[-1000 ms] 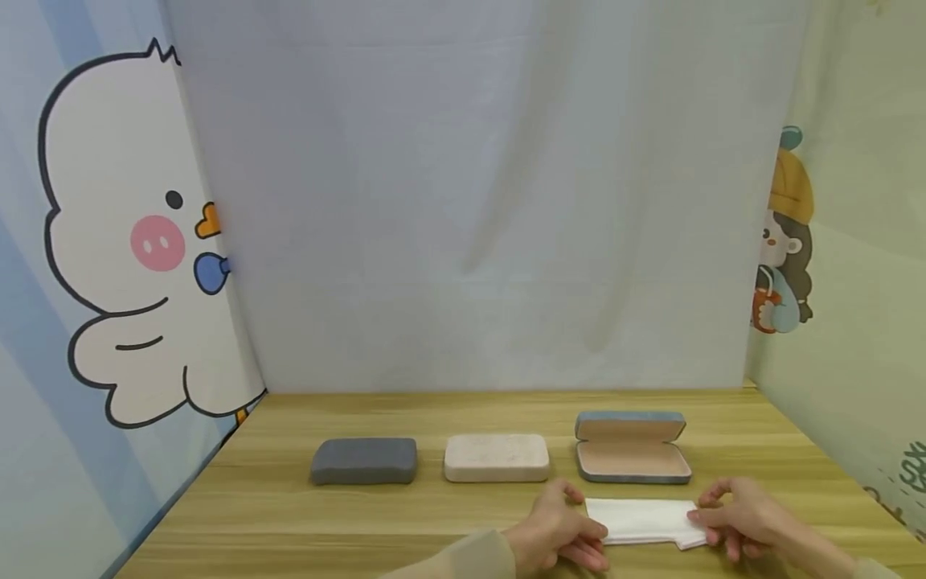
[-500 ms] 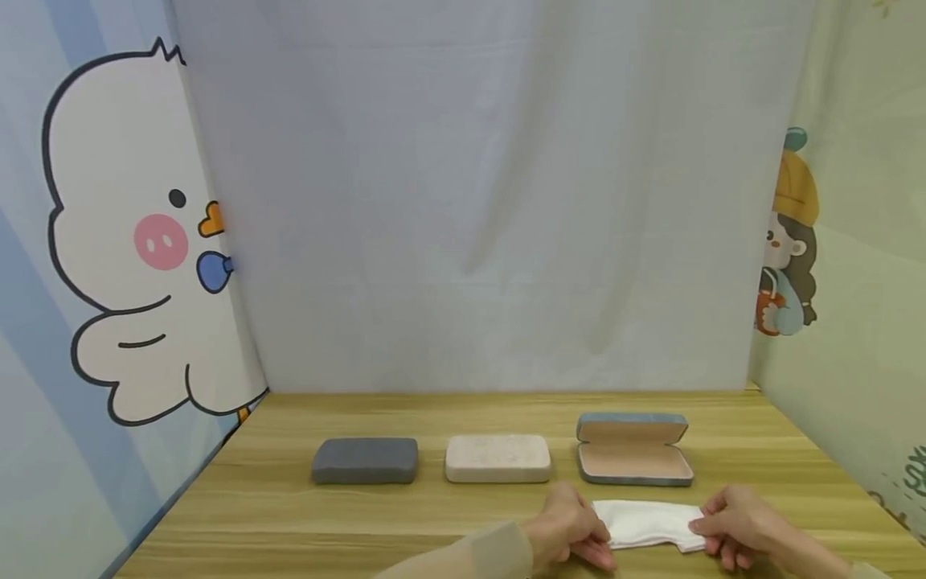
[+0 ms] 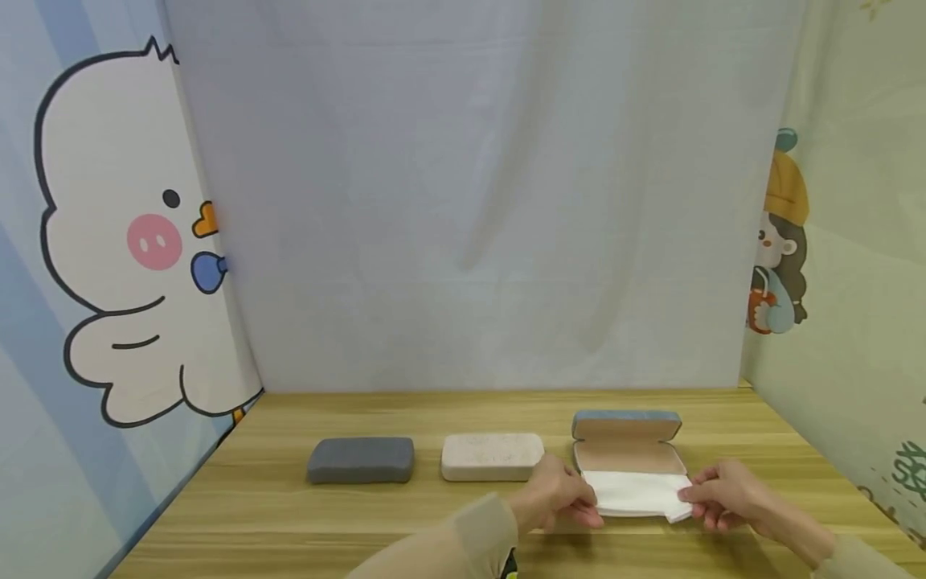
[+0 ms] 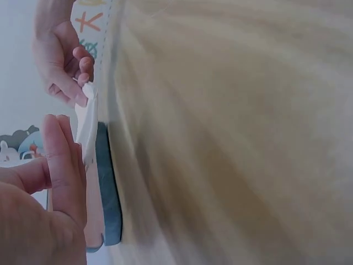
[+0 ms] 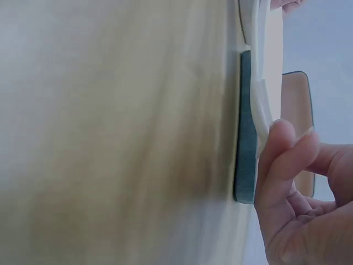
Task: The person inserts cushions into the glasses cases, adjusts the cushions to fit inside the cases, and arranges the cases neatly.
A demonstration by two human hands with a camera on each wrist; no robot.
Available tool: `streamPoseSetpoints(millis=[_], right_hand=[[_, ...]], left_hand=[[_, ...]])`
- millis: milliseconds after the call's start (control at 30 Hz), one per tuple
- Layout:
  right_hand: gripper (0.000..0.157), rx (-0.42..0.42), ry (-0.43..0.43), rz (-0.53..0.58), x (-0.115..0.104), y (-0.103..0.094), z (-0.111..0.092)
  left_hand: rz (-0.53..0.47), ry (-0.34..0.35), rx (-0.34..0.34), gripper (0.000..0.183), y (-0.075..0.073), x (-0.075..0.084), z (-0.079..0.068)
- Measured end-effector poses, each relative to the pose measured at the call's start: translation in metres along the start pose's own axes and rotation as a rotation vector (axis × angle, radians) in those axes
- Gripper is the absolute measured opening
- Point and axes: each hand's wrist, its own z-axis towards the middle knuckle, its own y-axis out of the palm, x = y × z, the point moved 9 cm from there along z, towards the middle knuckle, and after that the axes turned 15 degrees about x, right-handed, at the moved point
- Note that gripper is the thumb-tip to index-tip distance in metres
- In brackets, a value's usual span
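A folded white cloth [image 3: 631, 493] is stretched between my two hands, raised at the front of an open blue glasses case [image 3: 628, 457]. My left hand [image 3: 555, 494] pinches the cloth's left end; my right hand [image 3: 726, 496] pinches its right end, where a small corner hangs lower. In the head view the cloth covers the front edge of the case, whose lid stands up at the back. From the right wrist view, the cloth [image 5: 263, 83] is seen edge-on above the case's blue side [image 5: 246, 132]. The case's tan lining [image 4: 95, 207] shows in the left wrist view.
Left of the open case, a closed cream glasses case [image 3: 492, 457] and a closed dark grey one [image 3: 360, 460] stand in a row on the wooden table [image 3: 304, 531]. A pale curtain [image 3: 463, 201] hangs behind the table.
Both hands have lifted the white cloth from the table in front and carried it forward to the open case. The cases stay where they were.
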Motion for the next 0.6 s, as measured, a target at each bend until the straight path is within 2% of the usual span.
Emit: streamPoseSetpoints(millis=[233,433,600], right_hand=[[0.017,-0.022,-0.018,0.030,-0.017,-0.010,0.021],[0.017,-0.035,-0.014,0.032,-0.024,-0.019,0.038],[0.015,-0.032,-0.013,0.057,-0.022,-0.023,0.050]], left_hand=[[-0.022,0.022,0.013,0.006,-0.002,0.013,0.019],[-0.084,0.011,-0.025,0.008,0.004,0.016,0.036],[-0.083,0.008,0.016,0.006,0.004,0.017,0.047]])
